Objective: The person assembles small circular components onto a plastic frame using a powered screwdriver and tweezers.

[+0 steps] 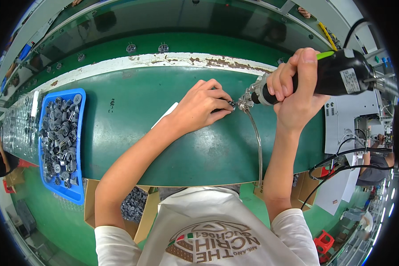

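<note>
My right hand [297, 88] is wrapped round a black power screwdriver [343, 73] with a green lever, held nearly level above the workbench. A clear hose [257, 142] hangs from its metal nose [244, 101] towards the bench's front edge. Opposite the nose, my left hand [203, 104] pinches a small dark part [232, 105] between thumb and fingers. The part is mostly covered by the fingertips, and the nose is right beside it; whether they touch I cannot tell. A thin white strip [165, 115] lies behind my left wrist.
A blue tray [81, 146] of small grey-black round parts stands on the left. Below the bench's front edge are cardboard boxes [89, 201], one with grey parts [134, 205]. Beyond the worn white rail [164, 60], a green belt [208, 44] carries several small parts. Black cables [341, 155] hang at right.
</note>
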A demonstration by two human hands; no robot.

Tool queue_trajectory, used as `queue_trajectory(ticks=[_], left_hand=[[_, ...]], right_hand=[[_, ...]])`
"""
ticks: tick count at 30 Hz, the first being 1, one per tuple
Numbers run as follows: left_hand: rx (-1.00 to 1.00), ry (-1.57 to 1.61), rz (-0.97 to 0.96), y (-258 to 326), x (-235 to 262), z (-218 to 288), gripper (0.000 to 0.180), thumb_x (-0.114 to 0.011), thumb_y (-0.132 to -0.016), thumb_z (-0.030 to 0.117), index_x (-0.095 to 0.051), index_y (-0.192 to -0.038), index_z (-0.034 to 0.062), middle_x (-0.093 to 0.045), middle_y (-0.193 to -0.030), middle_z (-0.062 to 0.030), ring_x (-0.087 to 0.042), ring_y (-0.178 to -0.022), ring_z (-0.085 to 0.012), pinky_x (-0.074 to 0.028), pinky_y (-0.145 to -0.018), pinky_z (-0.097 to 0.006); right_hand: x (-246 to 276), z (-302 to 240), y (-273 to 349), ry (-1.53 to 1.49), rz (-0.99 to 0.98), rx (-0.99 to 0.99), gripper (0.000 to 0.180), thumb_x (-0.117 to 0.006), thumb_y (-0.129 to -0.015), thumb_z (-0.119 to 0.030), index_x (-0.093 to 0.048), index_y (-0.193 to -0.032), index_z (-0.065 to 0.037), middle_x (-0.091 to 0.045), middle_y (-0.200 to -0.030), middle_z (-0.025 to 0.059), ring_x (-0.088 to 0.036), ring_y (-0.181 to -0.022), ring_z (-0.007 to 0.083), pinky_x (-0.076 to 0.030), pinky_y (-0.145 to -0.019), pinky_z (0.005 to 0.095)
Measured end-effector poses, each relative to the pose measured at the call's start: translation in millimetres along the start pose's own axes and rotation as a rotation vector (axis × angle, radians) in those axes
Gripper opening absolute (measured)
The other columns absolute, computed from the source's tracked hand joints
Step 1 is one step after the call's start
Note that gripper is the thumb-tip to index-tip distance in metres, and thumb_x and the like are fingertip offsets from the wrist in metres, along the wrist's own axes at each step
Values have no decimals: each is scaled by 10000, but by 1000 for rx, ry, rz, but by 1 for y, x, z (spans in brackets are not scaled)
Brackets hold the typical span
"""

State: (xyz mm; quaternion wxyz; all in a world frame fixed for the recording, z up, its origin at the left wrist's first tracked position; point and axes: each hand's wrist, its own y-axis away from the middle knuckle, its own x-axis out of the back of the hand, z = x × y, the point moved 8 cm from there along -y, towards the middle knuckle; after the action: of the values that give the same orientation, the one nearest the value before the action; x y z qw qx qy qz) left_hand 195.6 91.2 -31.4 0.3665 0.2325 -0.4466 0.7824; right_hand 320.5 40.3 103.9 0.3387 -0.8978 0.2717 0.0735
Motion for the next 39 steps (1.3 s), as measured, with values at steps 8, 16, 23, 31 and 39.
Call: queue_trajectory(ticks=[8,16,23,31,39], left_hand=[[66,25,103,-4,9,0,178,-830,-751,161,-730,-885,99,-710,-954,2,-581,-963,-226,-465,-845,-357],[75,101,146,-3,7,-2,124,-808,-760,126,-718,-839,96,-652,-855,1,-560,-845,-218,-466,-777,-356],[101,153,160,-3,9,-5,92,-783,-775,121,-730,-847,100,-672,-857,1,-566,-846,-220,-472,-795,-349],[101,213,138,-3,7,-6,102,-777,-779,128,-720,-853,88,-691,-867,-4,-581,-882,-231,-465,-852,-367],[105,187,140,-3,7,-5,87,-747,-772,92,-670,-813,86,-670,-833,0,-578,-895,-219,-433,-794,-360]], right_hand=[[-3,-19,-1,69,-10,-5,295,-578,-1025,-257,-536,-849,-24,-377,-489,-1,-321,-369,74,-303,-386,260],[-2,-25,0,45,-40,5,337,-497,-1064,-342,-539,-888,-58,-335,-504,-18,-274,-377,66,-291,-396,254],[0,-29,-1,7,11,-12,294,-590,-1004,-274,-528,-872,-19,-362,-472,-2,-319,-368,85,-301,-400,271],[-1,-29,0,30,-38,14,342,-458,-1073,-355,-536,-901,-69,-335,-510,-27,-268,-385,66,-293,-402,253],[2,-34,-1,-7,-2,14,345,-549,-1030,-337,-518,-873,-31,-345,-470,-14,-306,-362,79,-307,-397,268]])
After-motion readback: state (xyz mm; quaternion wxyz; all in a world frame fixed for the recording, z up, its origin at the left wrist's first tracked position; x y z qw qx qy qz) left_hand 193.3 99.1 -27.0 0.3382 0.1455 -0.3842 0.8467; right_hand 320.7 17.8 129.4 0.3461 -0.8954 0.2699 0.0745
